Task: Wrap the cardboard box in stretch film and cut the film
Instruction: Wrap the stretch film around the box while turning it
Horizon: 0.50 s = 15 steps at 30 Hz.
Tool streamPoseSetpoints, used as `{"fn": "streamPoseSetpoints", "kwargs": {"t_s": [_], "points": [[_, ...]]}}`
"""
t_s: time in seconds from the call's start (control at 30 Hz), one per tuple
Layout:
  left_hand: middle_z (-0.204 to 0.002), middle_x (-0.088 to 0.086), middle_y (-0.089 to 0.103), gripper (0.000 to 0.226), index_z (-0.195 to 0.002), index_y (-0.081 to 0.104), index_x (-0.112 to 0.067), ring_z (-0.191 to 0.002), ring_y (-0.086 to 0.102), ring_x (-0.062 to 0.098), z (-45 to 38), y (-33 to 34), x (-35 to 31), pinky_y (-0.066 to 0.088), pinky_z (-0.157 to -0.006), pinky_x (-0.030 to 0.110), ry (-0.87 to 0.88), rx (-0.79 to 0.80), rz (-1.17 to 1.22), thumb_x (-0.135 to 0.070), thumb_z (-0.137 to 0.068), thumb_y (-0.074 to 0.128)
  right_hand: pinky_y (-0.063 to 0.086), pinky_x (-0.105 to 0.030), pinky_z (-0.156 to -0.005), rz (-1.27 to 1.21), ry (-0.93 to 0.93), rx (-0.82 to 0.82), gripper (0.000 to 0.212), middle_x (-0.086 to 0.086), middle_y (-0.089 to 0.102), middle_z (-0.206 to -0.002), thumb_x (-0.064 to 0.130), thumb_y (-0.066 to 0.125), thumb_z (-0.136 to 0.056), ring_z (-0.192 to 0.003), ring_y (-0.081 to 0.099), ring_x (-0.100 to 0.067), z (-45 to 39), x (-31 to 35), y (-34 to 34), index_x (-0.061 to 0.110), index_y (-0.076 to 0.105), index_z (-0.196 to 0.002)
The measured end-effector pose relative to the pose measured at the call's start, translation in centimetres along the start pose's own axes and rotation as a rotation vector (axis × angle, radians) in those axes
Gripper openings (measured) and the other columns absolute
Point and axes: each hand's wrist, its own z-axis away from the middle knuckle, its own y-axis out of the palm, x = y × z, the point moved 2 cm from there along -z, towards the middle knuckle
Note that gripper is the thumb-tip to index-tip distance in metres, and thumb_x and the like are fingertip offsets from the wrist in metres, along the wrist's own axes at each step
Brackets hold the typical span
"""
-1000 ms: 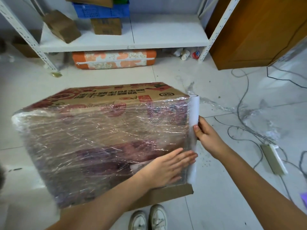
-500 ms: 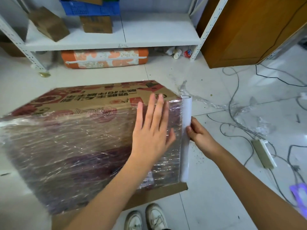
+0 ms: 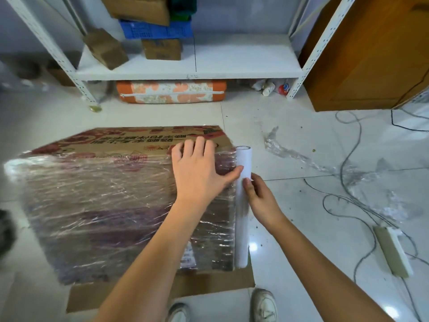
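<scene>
The left hand (image 3: 197, 173) presses flat on the film-wrapped cardboard box (image 3: 120, 196) while the right hand (image 3: 260, 201) grips mid-length the film roll (image 3: 242, 205), whose thin, clingy film probably tears easily.

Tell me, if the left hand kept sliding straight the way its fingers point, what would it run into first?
The left hand lies flat at the cardboard box's top near edge, fingers pointing away across the lid. It would simply cross bare cardboard; beyond the far edge, probably open floor before the orange cushion, though depth is unclear.
</scene>
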Motion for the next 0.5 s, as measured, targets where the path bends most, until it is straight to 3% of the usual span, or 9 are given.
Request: {"fn": "streamPoseSetpoints", "kwargs": {"t_s": [0.07, 0.17, 0.23, 0.33, 0.4, 0.5], "points": [[-0.087, 0.004, 0.058, 0.071, -0.086, 0.060, -0.010, -0.085, 0.054, 0.027, 0.1, -0.1, -0.1, 0.028, -0.085, 0.038, -0.025, 0.034, -0.007, -0.078, -0.068, 0.044, 0.043, -0.026, -0.085, -0.040, 0.036, -0.010, 0.038, 0.002, 0.054, -0.108, 0.034, 0.042, -0.097, -0.104, 0.053, -0.015, -0.6, -0.2, -0.5, 0.013, 0.044, -0.128], [-0.087, 0.002, 0.056, 0.070, -0.087, 0.060, -0.012, -0.085, 0.052, 0.025, 0.2, -0.3, -0.2, 0.028, -0.084, 0.037, -0.070, 0.066, -0.011, -0.078, -0.066, 0.046, 0.050, -0.033, -0.083, -0.052, 0.022, -0.028, 0.023, 0.008, 0.057, -0.093, 0.032, 0.047, -0.095, -0.094, 0.058, -0.018, -1.4, -0.8, -1.0, 0.015, 0.052, -0.109], [-0.086, 0.000, 0.055, 0.071, -0.089, 0.061, -0.014, -0.084, 0.051, 0.024, 0.2, -0.4, -0.3, 0.028, -0.085, 0.036, -0.095, 0.085, -0.014, -0.079, -0.065, 0.046, 0.048, -0.024, -0.075, -0.031, -0.018, -0.002, 0.015, 0.012, 0.058, -0.088, 0.031, 0.047, -0.096, -0.087, 0.058, -0.015, -1.7, -1.0, -1.2, 0.019, 0.053, -0.103], [-0.085, -0.002, 0.054, 0.072, -0.091, 0.062, -0.015, -0.083, 0.051, 0.023, 0.0, -0.3, -0.4, 0.027, -0.087, 0.035, -0.103, 0.090, -0.030, -0.080, -0.065, 0.046, 0.047, -0.013, -0.076, -0.083, -0.029, 0.114, 0.009, 0.020, 0.056, -0.092, 0.030, 0.050, -0.095, -0.085, 0.057, 0.002, -1.2, -0.8, -1.8, 0.030, 0.052, -0.103], [-0.084, -0.001, 0.054, 0.074, -0.088, 0.062, -0.013, -0.082, 0.051, 0.024, 0.0, -0.2, -0.4, 0.028, -0.089, 0.036, -0.079, 0.056, -0.029, -0.081, -0.066, 0.046, 0.042, -0.003, -0.069, -0.086, -0.061, 0.173, 0.020, 0.022, 0.056, -0.098, 0.028, 0.057, -0.091, -0.086, 0.054, 0.010, -1.2, -1.0, -2.1, 0.028, 0.052, -0.110], [-0.079, 0.001, 0.054, 0.079, -0.082, 0.058, -0.010, -0.079, 0.051, 0.024, -0.3, 0.0, -0.4, 0.032, -0.088, 0.038, -0.055, -0.018, -0.028, -0.086, -0.065, 0.045, 0.041, -0.001, -0.066, -0.068, -0.095, 0.169, 0.030, 0.013, 0.061, -0.102, 0.025, 0.060, -0.089, -0.087, 0.056, 0.006, -2.0, -1.5, -2.0, 0.021, 0.054, -0.118]]}}
